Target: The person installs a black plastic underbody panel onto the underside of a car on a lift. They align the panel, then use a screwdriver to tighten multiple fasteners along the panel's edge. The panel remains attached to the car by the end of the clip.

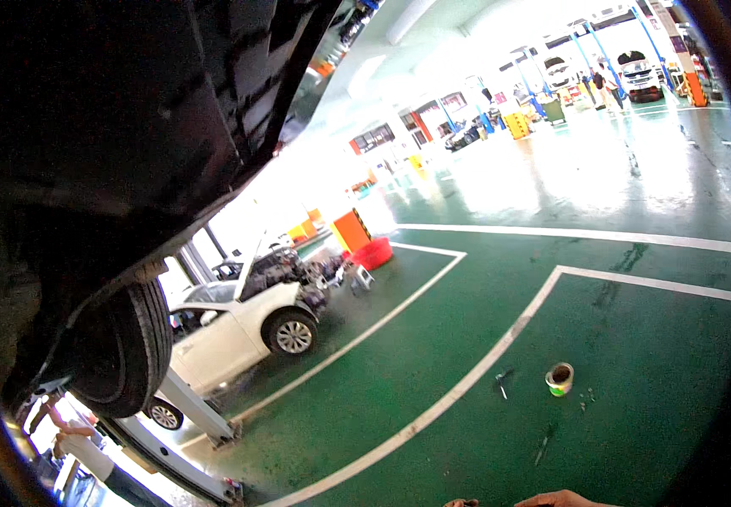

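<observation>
At the very bottom edge, right of centre, the top of my right hand (pixel 561 498) shows; its fingers are mostly cut off, so its grip is hidden. To its left is a small brownish patch (pixel 461 503), perhaps fingertips of my left hand, too little to be sure. Beyond the hands, a thin dark tool (pixel 543 445) lies on the green floor. Farther off are a small tool with a bright shaft (pixel 503 386), an open round tin (pixel 559 379) with brown contents, and a few small loose bits (pixel 586 397). The dark underside of a raised vehicle (pixel 129 110) fills the upper left.
The raised vehicle's tyre (pixel 141 346) hangs at left, near a lift post (pixel 192 406). Behind stands a white car (pixel 230 329) with its front stripped, beside a red tub (pixel 372 253) and an orange cabinet (pixel 350 231). A person (pixel 86 448) stands lower left; others stand far right.
</observation>
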`<state>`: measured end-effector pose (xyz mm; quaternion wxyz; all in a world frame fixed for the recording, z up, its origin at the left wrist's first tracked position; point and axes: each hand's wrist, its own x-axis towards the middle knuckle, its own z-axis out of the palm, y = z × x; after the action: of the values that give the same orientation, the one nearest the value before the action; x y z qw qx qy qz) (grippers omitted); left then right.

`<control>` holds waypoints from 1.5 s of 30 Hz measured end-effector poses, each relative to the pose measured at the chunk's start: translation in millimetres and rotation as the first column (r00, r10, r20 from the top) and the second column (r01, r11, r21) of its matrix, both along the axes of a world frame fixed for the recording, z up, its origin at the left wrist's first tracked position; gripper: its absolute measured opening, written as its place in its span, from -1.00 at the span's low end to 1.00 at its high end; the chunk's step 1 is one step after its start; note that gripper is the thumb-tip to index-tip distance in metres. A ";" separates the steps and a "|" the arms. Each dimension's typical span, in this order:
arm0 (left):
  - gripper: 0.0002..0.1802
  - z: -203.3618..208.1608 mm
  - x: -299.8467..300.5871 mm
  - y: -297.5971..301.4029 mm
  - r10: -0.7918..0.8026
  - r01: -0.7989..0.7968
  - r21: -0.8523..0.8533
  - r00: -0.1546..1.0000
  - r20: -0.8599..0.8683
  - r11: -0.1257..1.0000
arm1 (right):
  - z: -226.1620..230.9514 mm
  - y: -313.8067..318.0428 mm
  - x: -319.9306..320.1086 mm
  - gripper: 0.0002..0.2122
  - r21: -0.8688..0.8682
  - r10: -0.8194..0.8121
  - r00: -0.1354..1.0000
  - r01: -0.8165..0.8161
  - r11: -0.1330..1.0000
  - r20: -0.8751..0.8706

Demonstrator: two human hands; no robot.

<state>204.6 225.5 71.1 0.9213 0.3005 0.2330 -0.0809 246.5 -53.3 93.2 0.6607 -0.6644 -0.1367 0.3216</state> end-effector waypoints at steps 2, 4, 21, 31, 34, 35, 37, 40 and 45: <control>-0.82 30.5 13.1 2.0 -0.042 0.047 -0.072 0.997 0.066 0.996 | -10.1 9.0 22.2 -0.62 0.160 0.018 0.977 0.017 0.987 -0.211; -0.84 -24.8 36.9 31.5 0.078 -0.084 0.194 0.996 0.038 0.977 | -21.2 22.2 39.2 -0.61 0.271 0.053 0.946 0.038 0.962 -0.320; -0.73 171.0 153.9 85.0 0.141 -0.454 0.405 0.785 0.603 0.794 | 18.3 155.9 197.3 -0.77 0.810 0.320 0.829 0.243 0.533 -0.459; -0.44 444.0 89.0 129.6 -0.158 -0.782 0.055 0.194 0.968 -0.620 | 100.1 195.2 249.7 -0.82 0.924 0.184 0.935 0.240 0.299 -0.302; -0.42 502.7 71.4 114.8 -0.363 -0.616 -0.106 0.309 0.879 -0.781 | 120.2 204.6 263.4 -0.80 0.944 0.159 0.960 0.180 0.275 -0.229; -0.53 513.5 66.2 116.5 -0.398 -0.557 -0.133 0.386 0.832 -0.820 | 123.9 208.6 268.5 -0.80 0.945 0.133 0.965 0.187 0.268 -0.228; -0.62 526.6 74.5 108.7 -0.409 -0.581 -0.097 0.435 0.802 -0.808 | 129.2 208.7 278.1 -0.82 0.952 0.096 0.971 0.193 0.238 -0.221; -0.71 544.9 78.8 105.1 -0.448 -0.596 -0.126 0.430 0.784 -0.793 | 152.4 196.3 288.2 -0.78 0.988 0.111 0.983 0.143 0.057 -0.149; -0.79 555.3 89.4 93.5 -0.398 -0.651 -0.025 0.432 0.809 -0.758 | 184.9 201.7 311.8 -0.84 0.995 0.057 0.995 0.083 -0.051 -0.080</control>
<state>294.0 319.0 626.4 -0.0064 0.7374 -0.0590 0.6728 558.4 148.4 278.1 0.9453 0.0367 -0.2886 0.1478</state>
